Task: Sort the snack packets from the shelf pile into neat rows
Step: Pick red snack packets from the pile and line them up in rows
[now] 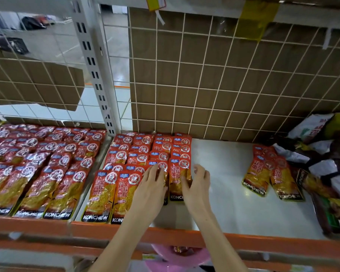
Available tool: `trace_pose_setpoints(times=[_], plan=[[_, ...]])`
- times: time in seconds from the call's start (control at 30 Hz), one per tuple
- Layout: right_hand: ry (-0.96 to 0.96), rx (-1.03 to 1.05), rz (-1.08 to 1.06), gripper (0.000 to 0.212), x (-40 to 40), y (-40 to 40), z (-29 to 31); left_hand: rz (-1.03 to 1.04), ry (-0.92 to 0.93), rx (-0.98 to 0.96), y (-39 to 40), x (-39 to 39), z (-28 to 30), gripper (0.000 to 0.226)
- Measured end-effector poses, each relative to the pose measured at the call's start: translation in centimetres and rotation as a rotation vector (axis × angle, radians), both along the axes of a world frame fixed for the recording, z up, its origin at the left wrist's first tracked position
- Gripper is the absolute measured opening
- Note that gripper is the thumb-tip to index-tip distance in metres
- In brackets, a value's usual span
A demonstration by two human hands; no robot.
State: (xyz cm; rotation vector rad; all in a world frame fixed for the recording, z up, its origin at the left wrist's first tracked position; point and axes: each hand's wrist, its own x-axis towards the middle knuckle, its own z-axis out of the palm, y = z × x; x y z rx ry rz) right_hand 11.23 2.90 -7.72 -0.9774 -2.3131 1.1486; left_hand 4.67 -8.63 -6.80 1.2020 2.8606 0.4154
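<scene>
Nearest the lens: two bare forearms reaching up over an orange metal shelf rail (185,237) onto a pale grey shelf board (224,173). Left hand (152,185) laid flat, fingers (157,171) straight and slightly spread, pressing the front red-and-yellow foil snack packet of the third row. Right hand (197,183) just beside it, fingers curled, thumb on the right edge of the front red-and-yellow foil snack packet (178,179) of the fourth row; whether actually pinching or only nudging, cannot tell. Four overlapping rows of matching red foil packets (137,158) running from the rail back to a white wire grid backed by brown cardboard (224,75). Further left, past a white slotted upright post (95,75), a neighbouring bay filled with more rows of the same packets (37,167). Well apart on the right, two short overlapping stacks of the red packets (271,171), touching a loose pile of mixed dark and silver snack bags (326,173) against the right edge. Below the rail, a blurred pink plastic object (177,256)
</scene>
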Motion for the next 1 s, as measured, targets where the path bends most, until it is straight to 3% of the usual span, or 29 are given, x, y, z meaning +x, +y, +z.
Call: trace_pose_setpoints(times=[0.07,0.4,0.6,1.0], plan=[[-0.062,0.125,0.03,0.048,0.4,-0.1,0.1,-0.006,0.021,-0.015,0.1,-0.1,0.0,0.06],[-0.183,0.463,0.171,0.047,1.3,-0.5,-0.5,-0.11,0.018,-0.052,-0.5,-1.2,-0.1,0.058],[-0.267,0.462,0.301,0.048,1.6,-0.4,-0.3,-0.151,0.06,-0.098,-0.8,-1.4,0.0,0.056],[-0.361,0.471,0.249,0.049,1.2,-1.5,0.6,-0.144,0.033,-0.128,-0.2,-1.8,0.2,0.052]])
